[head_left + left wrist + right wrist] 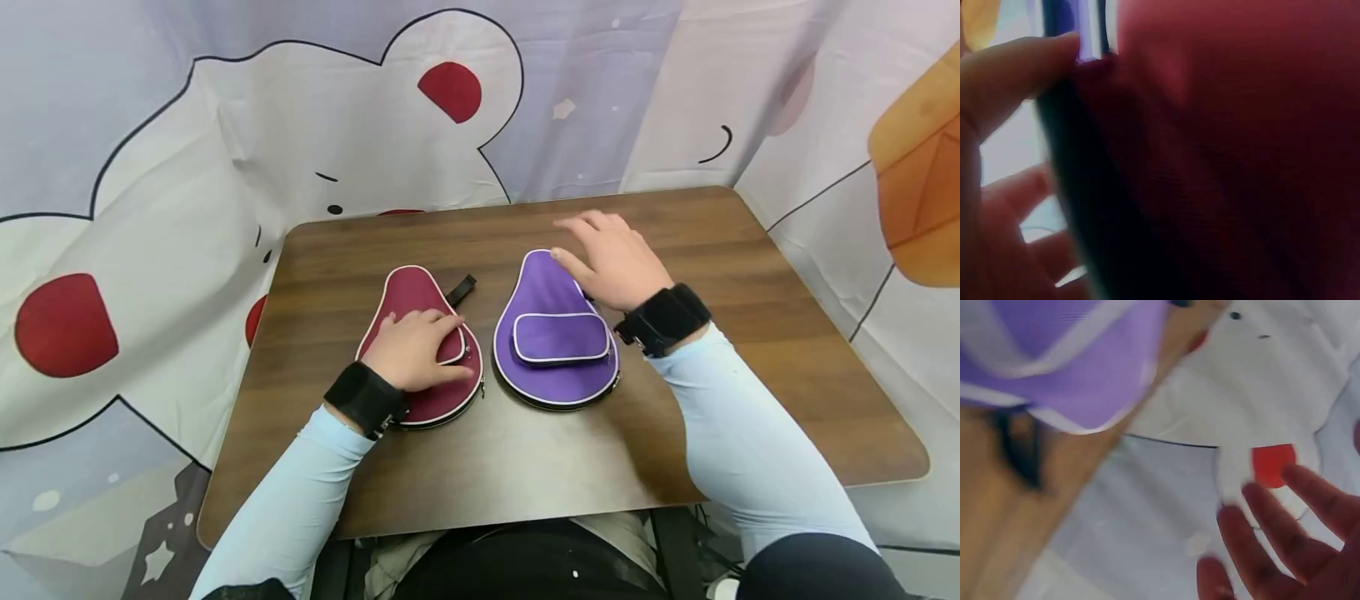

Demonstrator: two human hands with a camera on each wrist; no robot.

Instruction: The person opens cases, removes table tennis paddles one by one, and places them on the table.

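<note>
Two pear-shaped paddle cases lie side by side on a brown wooden table (pixel 750 275). The dark red case (pixel 416 292) is on the left, with a black strap (pixel 461 290) at its narrow end. My left hand (pixel 415 348) lies flat on its front pocket, fingers extended. The red fabric (pixel 1241 162) fills the left wrist view. The purple case (pixel 553 333) with a white-piped pocket sits to the right. My right hand (pixel 611 254) hovers over its narrow end with fingers spread and holds nothing. In the right wrist view the purple case (pixel 1066 356) shows at top left, fingers (pixel 1285 537) at lower right.
A cartoon-printed cloth backdrop (pixel 337 108) surrounds the table on the left, back and right. Bare tabletop lies in front of the cases and on the right side. The table's front edge (pixel 525 512) is close to my body.
</note>
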